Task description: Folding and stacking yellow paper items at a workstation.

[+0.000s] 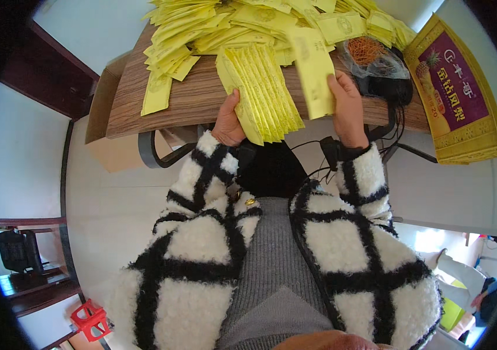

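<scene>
My left hand (230,122) is closed round the left side of a fanned stack of yellow paper packets (258,93), held over the table's near edge. Between the thumb and fingers of my right hand (347,108) is a single long yellow packet (314,73), upright beside the stack and a little blurred. A large heap of the same yellow packets (201,26) covers the far part of the table, with one loose packet (156,93) sticking out at its left.
The wood-grain table (126,111) has a dark metal leg frame (154,153). A clear bag of brown rubber bands (368,51) lies right of the heap. Further right stands a yellow and purple carton (458,87). A cardboard box (99,108) is at left, a red stool (89,319) lower left.
</scene>
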Available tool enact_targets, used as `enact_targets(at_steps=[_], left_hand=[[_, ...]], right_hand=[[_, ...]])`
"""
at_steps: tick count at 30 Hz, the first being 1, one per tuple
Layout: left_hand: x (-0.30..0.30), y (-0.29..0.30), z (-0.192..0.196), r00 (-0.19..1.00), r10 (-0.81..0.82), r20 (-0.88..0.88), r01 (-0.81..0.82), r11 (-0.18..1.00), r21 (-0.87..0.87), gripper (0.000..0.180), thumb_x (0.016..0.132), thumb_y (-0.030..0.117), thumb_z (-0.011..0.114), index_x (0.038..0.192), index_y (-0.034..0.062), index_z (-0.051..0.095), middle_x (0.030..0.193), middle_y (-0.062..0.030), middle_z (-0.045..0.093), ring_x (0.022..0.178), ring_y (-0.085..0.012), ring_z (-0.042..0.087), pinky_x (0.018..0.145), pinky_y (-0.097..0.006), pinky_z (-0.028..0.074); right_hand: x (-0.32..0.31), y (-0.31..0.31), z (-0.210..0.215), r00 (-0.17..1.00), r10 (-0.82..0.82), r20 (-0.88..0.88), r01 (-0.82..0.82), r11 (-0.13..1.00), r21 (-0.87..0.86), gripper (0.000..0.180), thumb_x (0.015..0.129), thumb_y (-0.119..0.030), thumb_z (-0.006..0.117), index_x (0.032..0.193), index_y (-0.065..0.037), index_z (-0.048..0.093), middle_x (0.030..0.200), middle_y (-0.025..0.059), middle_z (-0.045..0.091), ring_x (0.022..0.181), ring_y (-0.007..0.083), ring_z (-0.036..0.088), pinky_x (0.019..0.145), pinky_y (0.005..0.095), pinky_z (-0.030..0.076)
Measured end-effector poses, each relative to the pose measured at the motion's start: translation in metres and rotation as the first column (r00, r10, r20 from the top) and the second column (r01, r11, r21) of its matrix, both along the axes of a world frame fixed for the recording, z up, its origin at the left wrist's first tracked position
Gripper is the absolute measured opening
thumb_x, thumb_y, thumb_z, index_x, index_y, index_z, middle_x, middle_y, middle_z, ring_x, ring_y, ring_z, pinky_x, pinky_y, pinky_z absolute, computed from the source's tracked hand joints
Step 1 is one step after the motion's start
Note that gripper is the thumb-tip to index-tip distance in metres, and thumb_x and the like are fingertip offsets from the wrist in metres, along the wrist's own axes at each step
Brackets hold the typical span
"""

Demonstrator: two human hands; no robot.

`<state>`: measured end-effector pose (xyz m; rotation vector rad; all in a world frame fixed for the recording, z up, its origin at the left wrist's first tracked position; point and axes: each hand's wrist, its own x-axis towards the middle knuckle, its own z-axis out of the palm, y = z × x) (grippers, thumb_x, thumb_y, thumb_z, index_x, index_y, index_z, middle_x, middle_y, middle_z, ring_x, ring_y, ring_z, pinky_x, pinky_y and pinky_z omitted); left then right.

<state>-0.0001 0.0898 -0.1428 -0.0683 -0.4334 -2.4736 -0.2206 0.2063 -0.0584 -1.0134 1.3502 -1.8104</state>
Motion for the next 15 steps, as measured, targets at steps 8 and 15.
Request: enact_targets(at_steps=[8, 15], left_hand=[[-0.011, 0.012, 0.003, 0.989, -0.012, -0.150, 0.003, 0.998, -0.059, 0.071, 0.091, 0.041, 0.069, 0.145, 0.0047, 0.041, 0.139, -0.0170, 0.054, 0.126, -0.0318, 0.055, 0.107, -0.050, 0.045], [-0.012, 0.020, 0.008, 0.986, -0.092, -0.140, 0.088, 0.996, -0.031, 0.063, 0.091, 0.033, 0.071, 0.141, 0.0029, 0.046, 0.136, -0.0168, 0.057, 0.122, -0.0304, 0.059, 0.105, -0.048, 0.048]], right_hand=[[0.035, 0.014, 0.009, 0.758, 0.374, 0.534, -0.415, 0.908, -0.047, 0.043, 0.104, -0.018, 0.047, 0.144, -0.006, 0.043, 0.068, -0.0089, 0.035, 0.050, 0.0038, 0.031, 0.046, 0.0191, 0.028], [0.054, 0.023, 0.009, 0.920, 0.277, 0.277, -0.298, 0.954, 0.035, 0.040, 0.099, -0.010, 0.055, 0.138, -0.003, 0.053, 0.107, 0.0036, 0.067, 0.092, 0.0110, 0.062, 0.079, 0.0242, 0.050]])
